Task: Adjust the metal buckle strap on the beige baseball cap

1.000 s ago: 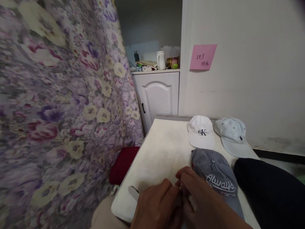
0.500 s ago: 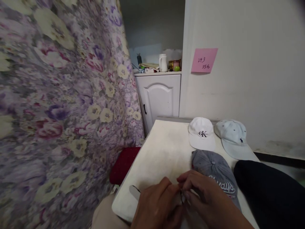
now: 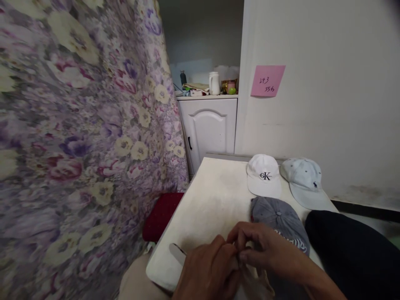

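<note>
My left hand and my right hand meet at the near edge of the white table, fingers curled and pinched together on something small I cannot make out. My right hand lies over the brim of a grey cap with white lettering. A flat metal strip rests on the table just left of my left hand.
A white cap with a black logo and a pale blue cap sit at the table's far right. A dark cloth bundle lies at right. A flowered curtain hangs at left, a red cushion below it. A white cabinet stands behind.
My right hand has slid left and lower across the grey cap, covering more of its lettering. Both hands stay pinched together. The view shifted slightly.
</note>
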Tool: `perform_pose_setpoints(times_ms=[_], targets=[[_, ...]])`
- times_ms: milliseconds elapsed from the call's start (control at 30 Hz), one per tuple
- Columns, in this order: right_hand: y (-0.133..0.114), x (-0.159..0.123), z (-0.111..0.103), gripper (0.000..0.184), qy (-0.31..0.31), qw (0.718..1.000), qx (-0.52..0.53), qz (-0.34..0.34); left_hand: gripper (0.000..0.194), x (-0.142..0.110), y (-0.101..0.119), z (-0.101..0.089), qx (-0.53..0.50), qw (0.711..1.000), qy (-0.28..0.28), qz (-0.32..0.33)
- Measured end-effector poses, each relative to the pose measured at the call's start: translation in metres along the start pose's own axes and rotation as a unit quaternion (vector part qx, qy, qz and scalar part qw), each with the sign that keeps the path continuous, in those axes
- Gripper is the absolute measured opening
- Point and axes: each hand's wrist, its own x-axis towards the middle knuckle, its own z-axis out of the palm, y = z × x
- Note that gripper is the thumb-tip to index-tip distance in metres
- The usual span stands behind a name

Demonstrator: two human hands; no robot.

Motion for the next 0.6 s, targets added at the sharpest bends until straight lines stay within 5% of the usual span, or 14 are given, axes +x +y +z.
perform_pose_setpoints(times_ms=[200,600], targets=[[0.015,0.008,0.0,0.016,-0.035,0.993,0.112,0.002,0.032,-0.002,-0.001,0.003,0.027,1.0,0.002,0.009],[0.013,0.006,0.012,0.026,-0.008,0.984,0.177,-0.003,0.025,0.003,-0.003,-0.017,-0.125,0.99,-0.009,-0.069]])
